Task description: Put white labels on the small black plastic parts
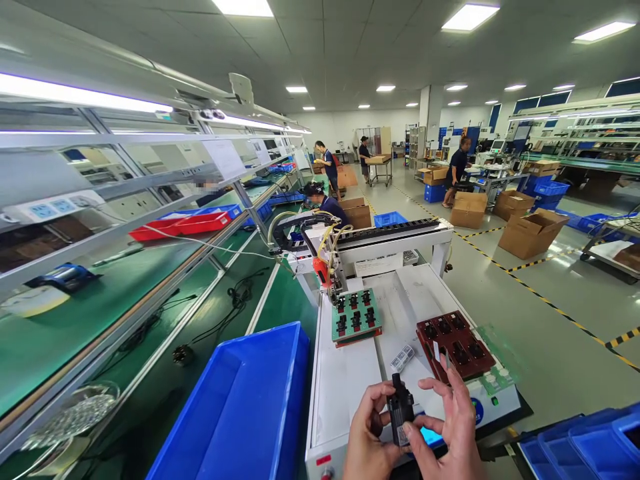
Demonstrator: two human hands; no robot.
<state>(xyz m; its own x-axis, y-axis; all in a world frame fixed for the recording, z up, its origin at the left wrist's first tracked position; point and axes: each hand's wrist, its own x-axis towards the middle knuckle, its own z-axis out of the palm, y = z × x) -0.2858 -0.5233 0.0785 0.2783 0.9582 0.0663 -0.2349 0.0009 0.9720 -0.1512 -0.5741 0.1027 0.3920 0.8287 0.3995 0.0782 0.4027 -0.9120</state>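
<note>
A small black plastic device [400, 413] with a short stub on top stands tilted between my hands. My left hand [373, 430] is closed around its left side, fingertips near the stub. My right hand [453, 423] pinches its lower right edge with the thumb, other fingers raised. A slim pale metal-looking piece [442, 355] shows by the raised right fingers; its kind is unclear. Beyond my hands, a dark red fixture [483, 357] holds several black parts. A green fixture [345, 335] with similar black parts sits under the head of a white gantry machine [390, 243].
A large blue bin [250, 407] stands left of the machine. Small labelled pale blocks [403, 358] lie on the machine bed. Blue trays [585, 443] are at the lower right. A green workbench [135, 287] with cables runs along the left. Several people work farther back among cardboard boxes [533, 233].
</note>
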